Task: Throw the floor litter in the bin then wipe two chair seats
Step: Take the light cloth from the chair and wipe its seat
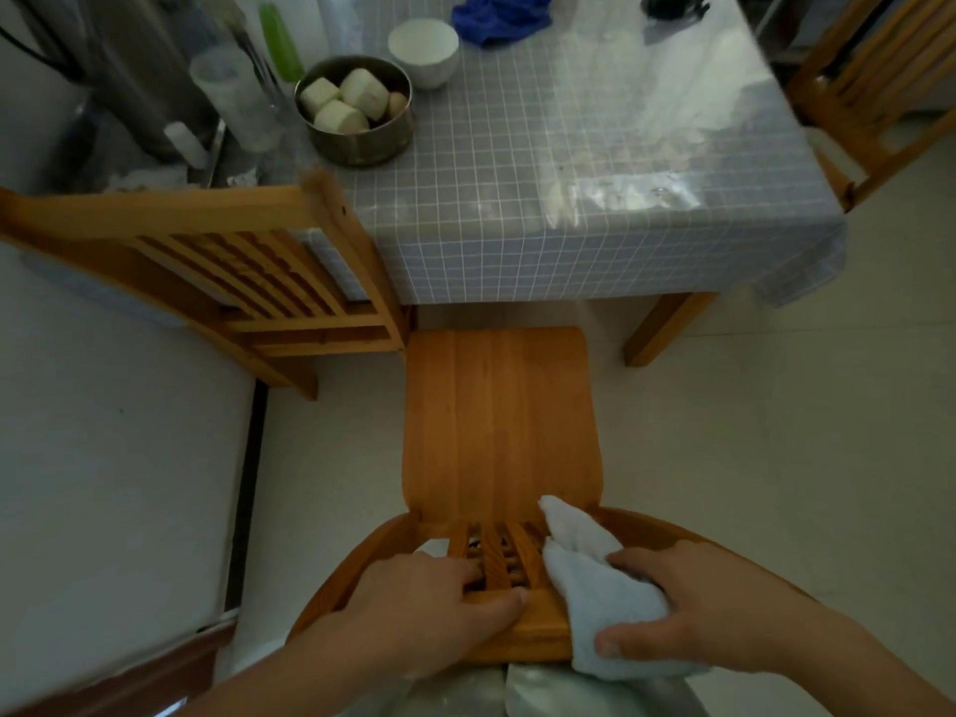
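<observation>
My left hand [439,608] gripped the top rail of the wooden chair [499,426] and my right hand [688,613] clutched a pale cloth [595,587] against that rail, its tip over the seat's back edge. I judged the cloth might snag in the back slats. Beyond the chair, a steel pot [357,113] held white chunks; the white bowl [424,51] looked empty.

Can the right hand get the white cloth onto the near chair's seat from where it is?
Probably yes. The right hand grips the white cloth at the chair's top rail; the seat beyond is bare, and only the backrest must be reached over.
</observation>
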`<state>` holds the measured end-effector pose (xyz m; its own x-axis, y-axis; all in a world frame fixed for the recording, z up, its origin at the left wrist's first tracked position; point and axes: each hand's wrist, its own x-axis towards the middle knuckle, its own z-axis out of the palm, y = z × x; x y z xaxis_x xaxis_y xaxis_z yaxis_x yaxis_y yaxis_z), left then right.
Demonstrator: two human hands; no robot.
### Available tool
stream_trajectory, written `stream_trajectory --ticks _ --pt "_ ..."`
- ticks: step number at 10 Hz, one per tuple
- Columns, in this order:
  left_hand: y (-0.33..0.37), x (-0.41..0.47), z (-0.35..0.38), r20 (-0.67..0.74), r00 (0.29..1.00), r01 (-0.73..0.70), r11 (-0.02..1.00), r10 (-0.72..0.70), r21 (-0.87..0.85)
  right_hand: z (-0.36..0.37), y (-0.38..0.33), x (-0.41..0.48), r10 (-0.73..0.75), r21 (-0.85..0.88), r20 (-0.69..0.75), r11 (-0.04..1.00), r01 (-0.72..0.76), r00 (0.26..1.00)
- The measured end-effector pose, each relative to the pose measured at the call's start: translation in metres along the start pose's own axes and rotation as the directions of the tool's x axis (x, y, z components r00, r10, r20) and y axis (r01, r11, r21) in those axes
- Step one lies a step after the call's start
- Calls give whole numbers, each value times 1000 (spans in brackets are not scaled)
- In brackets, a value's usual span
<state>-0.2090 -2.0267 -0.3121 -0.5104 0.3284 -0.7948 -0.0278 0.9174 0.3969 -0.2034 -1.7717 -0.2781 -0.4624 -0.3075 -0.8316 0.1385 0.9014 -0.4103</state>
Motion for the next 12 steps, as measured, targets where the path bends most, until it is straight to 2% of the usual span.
stream_trajectory --ticks 3,6,8,10,11,12 --pt "25 8 -13 17 999 29 1000 -29 11 -28 8 -9 -6 -13 -39 1000 5 999" --pt "60 15 -52 21 1000 10 1000 -9 -16 -74 27 -1 -39 -186 -45 982 30 998" --pt "94 23 -69 -86 996 -9 1000 9 2 -113 49 -5 -53 -211 -40 977 43 998" --pt "126 30 -91 -78 996 -40 999 41 14 -131 80 -1 9 -334 1 943 -8 1000" --pt "142 34 -107 -143 989 -35 999 39 27 -148 86 -5 39 -361 19 932 -29 999" --pt "155 39 -123 -149 988 -39 998 47 54 -167 88 -11 12 -316 -50 948 -27 999"
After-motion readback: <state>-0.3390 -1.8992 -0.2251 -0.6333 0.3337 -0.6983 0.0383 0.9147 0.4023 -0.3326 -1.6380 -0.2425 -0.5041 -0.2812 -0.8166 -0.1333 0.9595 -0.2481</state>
